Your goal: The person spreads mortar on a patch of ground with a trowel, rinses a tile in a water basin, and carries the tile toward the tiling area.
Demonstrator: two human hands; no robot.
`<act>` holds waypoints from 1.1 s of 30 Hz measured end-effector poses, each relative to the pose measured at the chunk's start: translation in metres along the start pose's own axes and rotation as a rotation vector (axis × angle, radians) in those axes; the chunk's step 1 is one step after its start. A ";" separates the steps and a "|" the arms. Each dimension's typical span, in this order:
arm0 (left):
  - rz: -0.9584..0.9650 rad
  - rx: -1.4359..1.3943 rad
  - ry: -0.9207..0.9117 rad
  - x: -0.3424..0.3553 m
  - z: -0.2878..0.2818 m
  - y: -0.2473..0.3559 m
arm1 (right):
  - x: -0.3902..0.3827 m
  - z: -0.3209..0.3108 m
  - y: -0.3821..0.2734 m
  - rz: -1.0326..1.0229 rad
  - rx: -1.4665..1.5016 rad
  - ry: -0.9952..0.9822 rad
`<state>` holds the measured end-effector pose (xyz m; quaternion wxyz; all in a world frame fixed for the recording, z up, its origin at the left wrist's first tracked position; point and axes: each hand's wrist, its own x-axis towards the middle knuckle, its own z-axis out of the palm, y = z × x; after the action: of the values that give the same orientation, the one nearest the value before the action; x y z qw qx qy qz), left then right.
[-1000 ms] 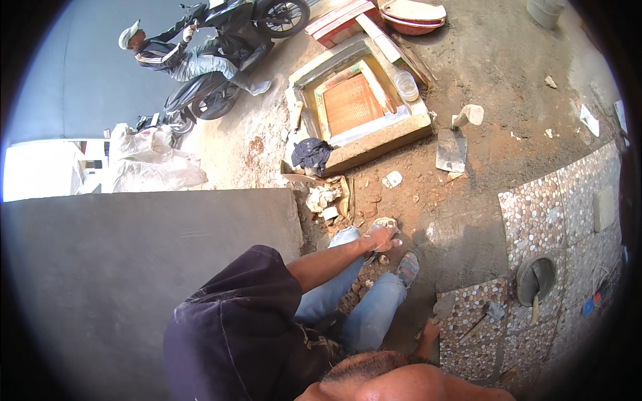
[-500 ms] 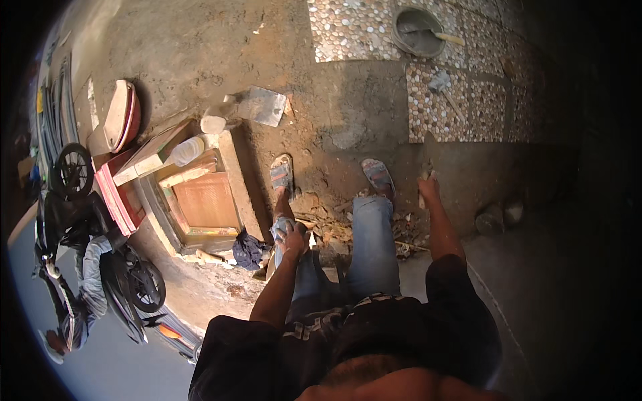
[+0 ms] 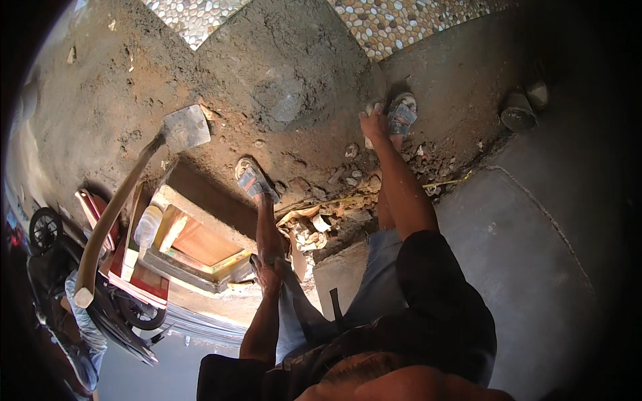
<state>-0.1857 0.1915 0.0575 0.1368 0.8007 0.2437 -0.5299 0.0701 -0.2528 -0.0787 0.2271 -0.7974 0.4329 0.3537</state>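
My right hand (image 3: 374,123) is closed on a trowel beside my right sandal (image 3: 402,113); its grey blade points away from me and is hard to make out against the wet cement (image 3: 284,80). My left hand (image 3: 267,271) rests on my left leg at about the knee, fingers loosely bent and apart. My left sandal (image 3: 251,177) stands on muddy ground at the edge of a rubble strip (image 3: 354,177). Pebble-patterned tiles (image 3: 408,20) border the cement at the top.
A hoe (image 3: 187,127) with a long wooden handle lies on the left, near a concrete-framed pit (image 3: 204,244) holding a wooden board, with a plastic container (image 3: 147,227). A motorbike (image 3: 50,267) and another person's leg (image 3: 87,327) are at far left. Buckets (image 3: 516,110) lie at right.
My view has swung round to face the tiles. My right hand has moved forward and inward with the trowel, beside my right foot. The hoe's handle now shows at full length.
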 end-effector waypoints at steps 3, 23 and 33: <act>-0.100 0.142 0.007 -0.002 0.011 0.025 | 0.043 0.036 -0.004 -0.119 0.011 0.130; -0.169 0.291 -0.014 0.019 0.042 0.026 | 0.068 0.067 -0.054 -0.317 0.093 -0.013; -0.162 0.223 -0.024 0.013 0.039 0.033 | 0.025 0.074 -0.013 -0.290 0.279 0.127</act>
<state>-0.1942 0.1484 0.0283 0.0067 0.7823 0.2453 -0.5725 0.0635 -0.2095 -0.1451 0.3562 -0.8329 0.3716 0.2032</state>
